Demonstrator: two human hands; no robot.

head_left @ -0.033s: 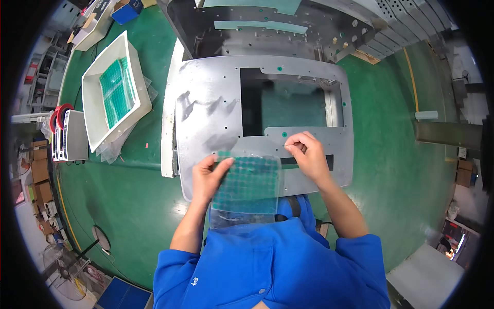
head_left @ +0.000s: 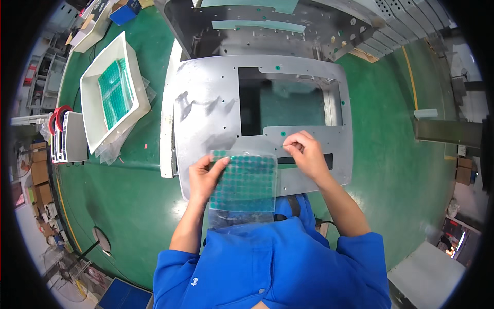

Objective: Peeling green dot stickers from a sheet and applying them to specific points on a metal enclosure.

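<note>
My left hand [head_left: 204,178] pinches the upper left edge of a clear sheet of round green stickers [head_left: 244,183]. The sheet hangs over the near edge of a grey metal panel [head_left: 206,110], its clear lower end close to my blue top. To the right, my right hand [head_left: 307,154] is held over the panel with thumb and forefinger pressed together. Anything between those fingertips is too small to make out. Just beyond them, a green dot [head_left: 283,134] sits on the panel, which has a large rectangular opening; other dots are near its far and right edges.
A white bin [head_left: 139,110] holding more green sticker sheets stands at the left, with clear plastic under it. Red tape rolls [head_left: 63,114] lie beside it. A drilled metal frame [head_left: 329,36] rises behind the panel. A round-headed stand [head_left: 101,240] is at lower left.
My left hand and the sticker sheet have shifted slightly left, and the sheet's dots show more sharply. My right hand keeps its pinch in nearly the same place.
</note>
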